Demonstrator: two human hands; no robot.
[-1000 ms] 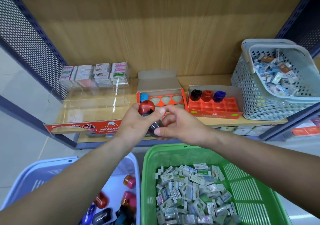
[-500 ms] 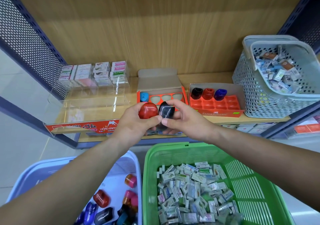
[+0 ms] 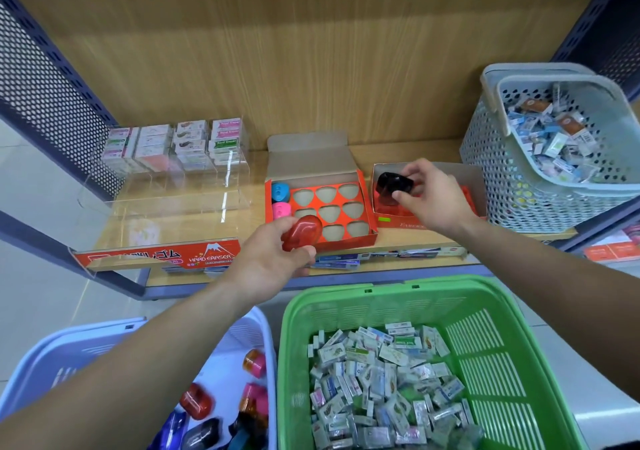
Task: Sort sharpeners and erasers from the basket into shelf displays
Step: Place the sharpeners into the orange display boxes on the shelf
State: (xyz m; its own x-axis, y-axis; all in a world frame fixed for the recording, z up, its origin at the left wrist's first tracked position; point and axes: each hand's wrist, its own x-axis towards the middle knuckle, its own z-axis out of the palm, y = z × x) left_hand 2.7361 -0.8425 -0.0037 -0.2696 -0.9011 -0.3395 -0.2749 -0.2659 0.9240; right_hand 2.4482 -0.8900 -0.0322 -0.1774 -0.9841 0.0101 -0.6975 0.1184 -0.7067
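This is a stationery shop aisle: a retail shelf (image 3: 415,240) with a wood-grain back and perforated metal side panels (image 3: 45,79) carries a clear acrylic display case (image 3: 166,207) whose red front strip (image 3: 162,259) reads "HARD ERASER", with packed erasers (image 3: 180,144) stacked in rows at its back. Beside it stand orange cardboard counter trays (image 3: 346,243) with cut-out slots for single items. Bulk stock fills a green basket (image 3: 485,328), a grey basket (image 3: 491,179) and a blue basket (image 3: 69,363), and more packaged goods (image 3: 613,252) sit on the shelf below.

Two bare hands, the left hand (image 3: 266,262) and the right hand (image 3: 433,196), on a left forearm (image 3: 138,356) and a right forearm (image 3: 554,283) that are bare to the frame's edge.
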